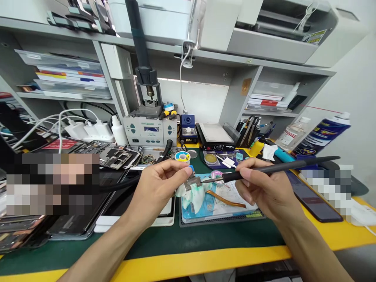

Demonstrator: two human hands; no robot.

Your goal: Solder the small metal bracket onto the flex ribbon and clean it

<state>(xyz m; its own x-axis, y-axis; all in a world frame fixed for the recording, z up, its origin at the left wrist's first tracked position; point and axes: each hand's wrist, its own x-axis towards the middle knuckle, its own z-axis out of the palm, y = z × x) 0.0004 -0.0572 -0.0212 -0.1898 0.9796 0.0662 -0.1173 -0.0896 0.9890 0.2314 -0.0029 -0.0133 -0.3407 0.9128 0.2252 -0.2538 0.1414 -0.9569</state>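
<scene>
My left hand [155, 188] pinches a small metal part [191, 182] between thumb and fingertips. My right hand [261, 188] grips a black soldering iron [279, 168] like a pen, and its thin tip reaches the metal part and appears to touch it. Below both hands lies a blue repair mat [199, 211] with a crumpled green-and-white cloth [190, 199] and a curved orange flex cable [226, 199] on it. A spool of solder wire [182, 156] sits just beyond my left fingers.
Opened phones and circuit boards [117, 156] lie left of the mat. Behind it stand a hot-air rework station [149, 129], a preheater plate [217, 135] and a brass tip cleaner [210, 158]. A spray can [321, 135] and a dark phone [314, 197] are at right; shelves rise behind.
</scene>
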